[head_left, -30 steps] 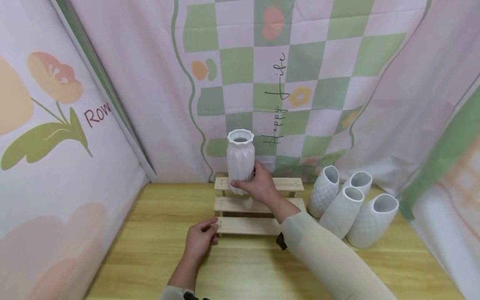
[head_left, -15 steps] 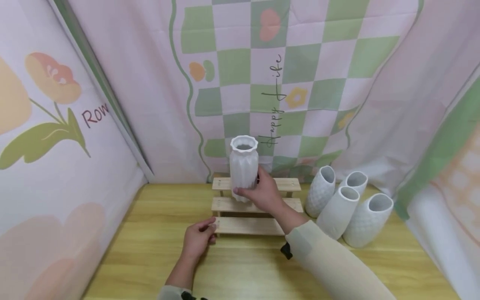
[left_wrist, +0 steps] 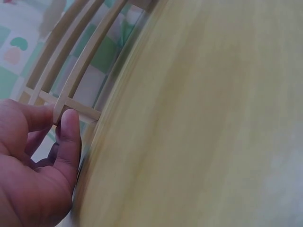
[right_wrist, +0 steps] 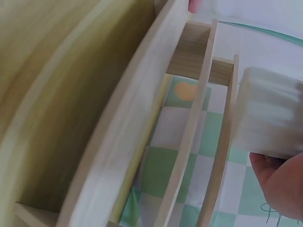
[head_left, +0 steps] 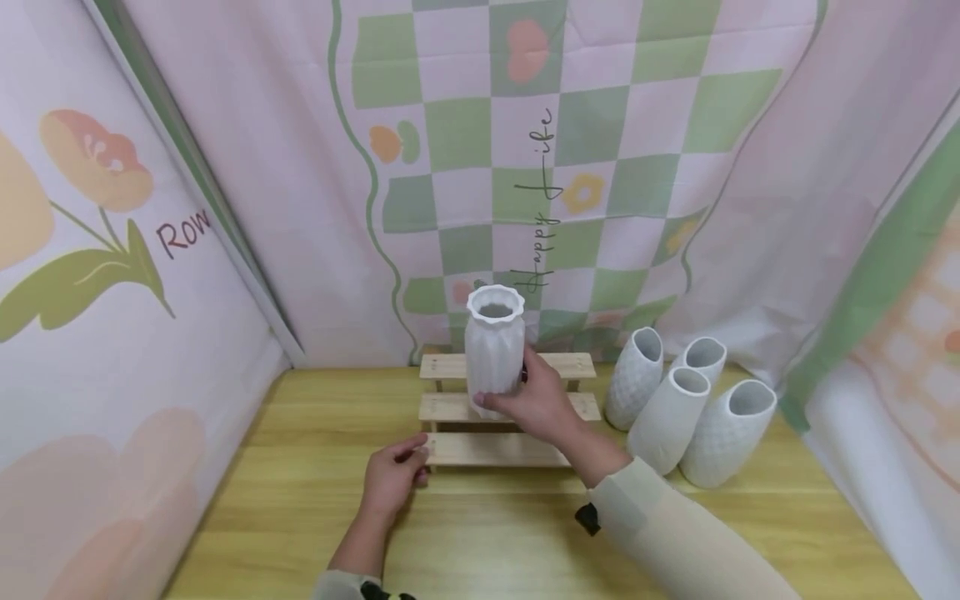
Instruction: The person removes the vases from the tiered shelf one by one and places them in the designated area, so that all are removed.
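Note:
In the head view my right hand [head_left: 543, 404] grips a white fluted vase [head_left: 495, 354] with a scalloped rim, thumb on its near side. The vase is upright, in front of the top board of a three-step wooden rack [head_left: 498, 450]; whether its base touches the middle board I cannot tell. The right wrist view shows the vase [right_wrist: 270, 113] blurred beside the rack boards, with part of the hand [right_wrist: 284, 187] below. My left hand [head_left: 392, 479] pinches the left end of the lowest board between thumb and fingers, as the left wrist view shows on the rack [left_wrist: 71, 92].
Several white textured vases [head_left: 667, 421] with slanted openings stand close together on the wood-grain table [head_left: 480, 542], right of the rack. A checked curtain [head_left: 457, 133] hangs behind, and a flower-printed panel [head_left: 97, 275] borders the left side.
The fluted vase has come lower and nearer in my right hand, from the top board towards the middle one. My left hand keeps its hold on the rack. The head view has shifted slightly.

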Tool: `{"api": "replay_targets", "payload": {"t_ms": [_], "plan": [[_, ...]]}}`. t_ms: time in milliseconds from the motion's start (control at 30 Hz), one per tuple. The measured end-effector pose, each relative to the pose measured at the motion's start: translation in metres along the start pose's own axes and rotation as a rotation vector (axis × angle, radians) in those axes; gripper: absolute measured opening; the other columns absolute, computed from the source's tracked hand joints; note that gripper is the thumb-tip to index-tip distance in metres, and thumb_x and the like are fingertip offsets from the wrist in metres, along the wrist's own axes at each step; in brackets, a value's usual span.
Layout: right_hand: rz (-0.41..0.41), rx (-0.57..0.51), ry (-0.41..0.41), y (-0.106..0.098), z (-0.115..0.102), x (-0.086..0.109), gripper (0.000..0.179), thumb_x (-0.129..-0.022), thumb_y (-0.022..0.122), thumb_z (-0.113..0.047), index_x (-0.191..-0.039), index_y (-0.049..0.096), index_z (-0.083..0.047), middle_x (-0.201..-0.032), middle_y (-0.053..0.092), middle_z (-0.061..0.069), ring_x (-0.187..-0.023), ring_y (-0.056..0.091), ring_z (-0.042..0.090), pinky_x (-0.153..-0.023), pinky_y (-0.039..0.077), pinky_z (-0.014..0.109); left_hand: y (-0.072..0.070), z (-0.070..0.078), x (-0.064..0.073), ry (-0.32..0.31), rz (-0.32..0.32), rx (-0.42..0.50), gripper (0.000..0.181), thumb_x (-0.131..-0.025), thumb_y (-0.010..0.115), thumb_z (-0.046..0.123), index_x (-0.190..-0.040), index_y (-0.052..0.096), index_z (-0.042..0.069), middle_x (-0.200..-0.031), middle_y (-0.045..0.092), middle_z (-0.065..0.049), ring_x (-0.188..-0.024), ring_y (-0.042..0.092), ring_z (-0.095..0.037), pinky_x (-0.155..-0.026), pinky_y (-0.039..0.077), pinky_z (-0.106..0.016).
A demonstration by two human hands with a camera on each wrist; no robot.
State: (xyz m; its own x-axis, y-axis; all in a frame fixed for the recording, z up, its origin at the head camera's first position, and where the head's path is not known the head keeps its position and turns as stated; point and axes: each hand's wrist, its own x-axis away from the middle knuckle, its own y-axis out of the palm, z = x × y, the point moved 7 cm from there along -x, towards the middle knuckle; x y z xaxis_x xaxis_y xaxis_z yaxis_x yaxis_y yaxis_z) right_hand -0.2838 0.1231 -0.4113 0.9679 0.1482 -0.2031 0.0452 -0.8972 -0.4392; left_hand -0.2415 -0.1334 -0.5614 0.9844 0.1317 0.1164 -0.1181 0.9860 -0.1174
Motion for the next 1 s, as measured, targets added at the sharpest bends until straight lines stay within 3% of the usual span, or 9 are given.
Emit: {"api": "replay_targets", "payload": {"t_ms": [333, 700, 1000], "plan": [[-0.003, 0.033, 0.001, -0.006, 0.01, 0.024, 0.082, -0.072, 0.097, -0.037, -0.14, 0.054, -0.019, -0.13, 0.065, 0.002, -0.119, 0.064, 0.026, -0.102, 0.054, 0.052, 0.001, 0.001, -0.001, 0.016, -0.003, 0.013, 0.03, -0.095, 0.073, 0.007, -0.124, 0.073, 0.001, -0.097, 0.07, -0.015, -0.071, 0.069, -0.019, -0.065, 0.064, -0.029], [0.02, 0.012, 0.068, -0.018, 0.019, 0.05, 0.083, -0.071, 0.097, -0.037, -0.138, 0.053, -0.017, -0.13, 0.066, 0.007, -0.118, 0.066, 0.031, -0.097, 0.057, 0.053, 0.0, 0.0, 0.0, 0.013, -0.014, 0.026, 0.03, -0.095, 0.074, 0.008, -0.125, 0.072, 0.0, -0.099, 0.069, -0.017, -0.072, 0.07, -0.021, -0.065, 0.064, -0.03], [0.04, 0.017, 0.076, -0.031, 0.03, 0.07, 0.085, -0.069, 0.098, -0.037, -0.138, 0.053, -0.017, -0.128, 0.066, 0.006, -0.113, 0.067, 0.029, -0.096, 0.057, 0.05, 0.0, 0.003, 0.002, 0.017, -0.011, 0.021, 0.031, -0.095, 0.074, 0.008, -0.125, 0.072, 0.0, -0.099, 0.069, -0.016, -0.072, 0.07, -0.021, -0.065, 0.064, -0.03]]}}
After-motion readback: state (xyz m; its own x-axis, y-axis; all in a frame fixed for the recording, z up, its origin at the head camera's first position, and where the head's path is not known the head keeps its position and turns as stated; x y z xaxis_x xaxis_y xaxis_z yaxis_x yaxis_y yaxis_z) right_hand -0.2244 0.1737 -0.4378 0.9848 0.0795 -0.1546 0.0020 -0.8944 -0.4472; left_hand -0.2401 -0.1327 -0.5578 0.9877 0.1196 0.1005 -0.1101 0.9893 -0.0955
